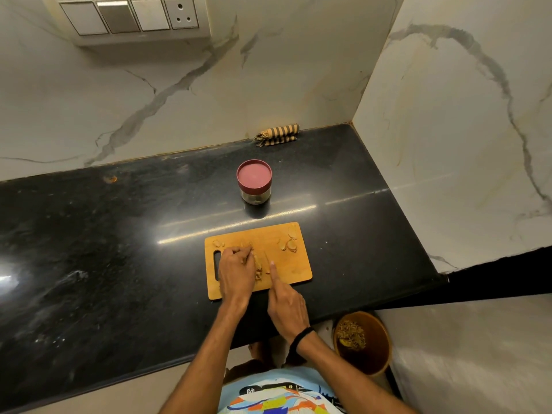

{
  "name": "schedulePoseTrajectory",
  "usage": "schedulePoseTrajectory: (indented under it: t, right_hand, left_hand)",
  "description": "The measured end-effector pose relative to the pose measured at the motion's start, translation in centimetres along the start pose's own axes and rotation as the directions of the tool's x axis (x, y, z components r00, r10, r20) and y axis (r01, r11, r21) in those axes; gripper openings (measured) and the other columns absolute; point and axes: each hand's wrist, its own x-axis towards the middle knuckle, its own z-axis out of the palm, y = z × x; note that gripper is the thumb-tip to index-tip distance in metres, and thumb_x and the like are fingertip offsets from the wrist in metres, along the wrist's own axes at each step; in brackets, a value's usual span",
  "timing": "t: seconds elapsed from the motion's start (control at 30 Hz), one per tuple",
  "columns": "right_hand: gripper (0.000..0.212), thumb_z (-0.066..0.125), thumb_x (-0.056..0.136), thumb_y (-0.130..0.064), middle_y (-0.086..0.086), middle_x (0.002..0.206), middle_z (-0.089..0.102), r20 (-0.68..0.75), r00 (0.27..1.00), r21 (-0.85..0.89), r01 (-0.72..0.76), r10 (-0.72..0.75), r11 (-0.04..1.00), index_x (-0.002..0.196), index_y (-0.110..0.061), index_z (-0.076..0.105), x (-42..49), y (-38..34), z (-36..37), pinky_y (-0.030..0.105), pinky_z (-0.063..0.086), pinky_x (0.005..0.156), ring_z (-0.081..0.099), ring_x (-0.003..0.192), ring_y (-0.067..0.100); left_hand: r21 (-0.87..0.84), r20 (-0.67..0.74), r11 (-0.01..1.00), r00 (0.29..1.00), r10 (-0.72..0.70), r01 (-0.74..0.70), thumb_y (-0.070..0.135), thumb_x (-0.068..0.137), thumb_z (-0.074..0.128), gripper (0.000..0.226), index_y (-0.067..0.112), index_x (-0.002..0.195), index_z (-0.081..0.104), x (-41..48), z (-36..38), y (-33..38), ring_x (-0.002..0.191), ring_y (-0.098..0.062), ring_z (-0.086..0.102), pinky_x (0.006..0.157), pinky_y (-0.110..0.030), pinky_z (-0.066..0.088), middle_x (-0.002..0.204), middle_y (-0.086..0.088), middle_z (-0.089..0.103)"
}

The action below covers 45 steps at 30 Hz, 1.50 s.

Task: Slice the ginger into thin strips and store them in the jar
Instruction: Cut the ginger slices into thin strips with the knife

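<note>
I stand at a black polished stone counter, a streak of light glaring across it. Behind it rises a white, grey-veined marble wall with a white switch panel high above the counter. A second marble wall closes the counter's right end. Below its front right corner, a round brown bin sits on pale floor.

A rectangular wooden cutting board lies on the black stone counter, pale ginger slices at its 2 o'clock corner. A red-lidded glass jar stands at the board's 12 o'clock, a striped folded cloth behind it.
</note>
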Motion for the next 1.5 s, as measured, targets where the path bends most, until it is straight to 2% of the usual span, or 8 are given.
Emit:
schedulePoseTrajectory:
  t: [0.13, 0.27, 0.47, 0.87, 1.0, 1.17, 1.3, 1.5]
  right_hand:
    - [0.060, 0.041, 0.103, -0.020, -0.005, 0.065, 0.044, -0.101, 0.988, 0.083, -0.111, 0.119, 0.990, 0.156, -0.028, 0.015, 1.1, 0.9, -1.2, 0.019, 0.030, 0.052, 0.041, 0.056, 0.011]
    - [0.055, 0.042, 0.104, -0.019, -0.010, 0.062, 0.039, -0.155, 0.965, 0.161, -0.185, 0.210, 0.969, 0.153, -0.025, 0.020, 1.4, 1.6, -2.1, 0.016, 0.027, 0.053, 0.040, 0.055, 0.007]
    - [0.053, 0.042, 0.104, -0.021, -0.009, 0.063, 0.040, -0.144, 0.965, 0.202, -0.190, 0.221, 0.961, 0.152, -0.027, 0.021, 1.3, 2.1, -2.3, 0.015, 0.030, 0.053, 0.040, 0.056, 0.007]
    - [0.053, 0.043, 0.104, -0.024, -0.011, 0.062, 0.038, -0.116, 0.974, 0.200, -0.169, 0.194, 0.965, 0.154, -0.028, 0.023, 1.2, 2.7, -2.0, 0.016, 0.032, 0.053, 0.040, 0.055, 0.007]
    - [0.053, 0.043, 0.104, -0.023, -0.011, 0.062, 0.038, -0.112, 0.976, 0.205, -0.163, 0.189, 0.965, 0.153, -0.028, 0.023, 1.2, 2.9, -1.9, 0.017, 0.034, 0.053, 0.040, 0.055, 0.006]
    - [0.052, 0.043, 0.104, -0.022, -0.011, 0.062, 0.039, -0.112, 0.976, 0.227, -0.156, 0.185, 0.961, 0.153, -0.027, 0.027, 1.4, 2.8, -1.9, 0.017, 0.035, 0.052, 0.040, 0.054, 0.007]
    - [0.052, 0.043, 0.104, -0.023, -0.012, 0.063, 0.038, -0.120, 0.976, 0.226, -0.150, 0.180, 0.962, 0.154, -0.027, 0.026, 1.3, 2.9, -2.0, 0.016, 0.034, 0.052, 0.040, 0.055, 0.006]
    - [0.052, 0.044, 0.104, -0.022, -0.013, 0.065, 0.039, -0.118, 0.977, 0.225, -0.150, 0.179, 0.963, 0.151, -0.026, 0.024, 1.1, 3.0, -2.3, 0.013, 0.033, 0.053, 0.041, 0.056, 0.005]
  left_hand:
    - [0.104, 0.092, 0.991, 0.993, 0.076, -0.085, 0.020, 0.098, 0.063, 0.037, 0.014, 0.134, 0.062, 0.9, 1.1, 1.2, 0.108, -0.021, 0.057, 0.090, -0.030, 0.049, 0.118, -0.009, 0.062]
    - [0.301, 0.198, 0.941, 0.975, 0.099, -0.156, 0.046, 0.093, 0.065, 0.054, 0.025, 0.142, 0.054, 1.8, 2.4, 2.6, 0.122, -0.023, 0.044, 0.098, -0.034, 0.041, 0.135, -0.006, 0.048]
    - [0.386, 0.215, 0.904, 0.971, 0.106, -0.184, 0.057, 0.087, 0.066, 0.053, 0.032, 0.134, 0.060, 2.6, 4.0, 3.4, 0.131, -0.026, 0.035, 0.102, -0.036, 0.039, 0.150, -0.006, 0.032]
    - [0.372, 0.209, 0.906, 0.970, 0.127, -0.199, 0.051, 0.083, 0.071, 0.033, 0.036, 0.112, 0.070, 2.5, 3.2, 1.7, 0.125, -0.024, 0.037, 0.096, -0.033, 0.036, 0.141, -0.004, 0.038]
    - [0.319, 0.173, 0.926, 0.973, 0.151, -0.200, 0.047, 0.088, 0.069, 0.030, 0.035, 0.115, 0.070, 2.3, 3.1, 1.7, 0.125, -0.024, 0.039, 0.094, -0.029, 0.032, 0.140, -0.005, 0.041]
    - [0.326, 0.174, 0.921, 0.971, 0.163, -0.213, 0.047, 0.094, 0.062, 0.030, 0.035, 0.121, 0.070, 2.6, 4.0, 2.8, 0.123, -0.023, 0.041, 0.094, -0.033, 0.037, 0.138, -0.004, 0.044]
    - [0.347, 0.173, 0.920, 0.976, 0.130, -0.184, 0.045, 0.094, 0.064, 0.026, 0.031, 0.114, 0.072, 3.1, 4.6, 3.1, 0.118, -0.020, 0.042, 0.088, -0.027, 0.032, 0.134, -0.003, 0.047]
    - [0.344, 0.138, 0.929, 0.986, 0.092, -0.135, 0.038, 0.096, 0.062, 0.025, 0.020, 0.107, 0.074, 3.2, 4.5, 2.9, 0.113, -0.019, 0.042, 0.087, -0.028, 0.032, 0.127, -0.004, 0.050]
